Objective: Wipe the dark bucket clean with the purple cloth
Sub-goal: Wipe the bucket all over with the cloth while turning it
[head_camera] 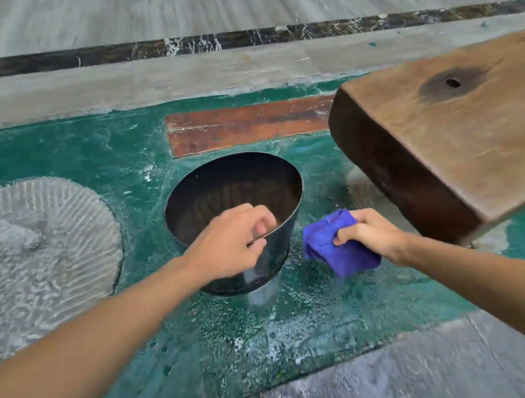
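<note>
Bucket (233,200) stands upright on the green floor (309,323), in the middle of the view. It is dark and shiny, wide at the top and narrow at the bottom. Its mouth is open and the inside looks dark brown.

The left hand (226,243) is at the near rim of the bucket. Its fingers are curled, and the thumb and first finger pinch the thin rim. The left arm reaches in from the bottom left.

The right hand (367,233) is just to the right of the bucket, down by its side. Its fingers are curled tight round the cloth (331,246). The cloth is purple and bunched up, and most of it sticks out to the left of the hand and hangs below it. The cloth is just beside the bucket wall, but I cannot tell if it touches.

A big wood block (471,129) sits to the right, tilted, with a dark spot and a small hole on top. A flat red-brown board (248,123) lies on the floor behind the bucket. A round grey stone (27,252) with ridges lies to the left, well apart from the bucket. The green paint is worn and has white scuffs. A grey strip and a dark marble line run across the far side.
</note>
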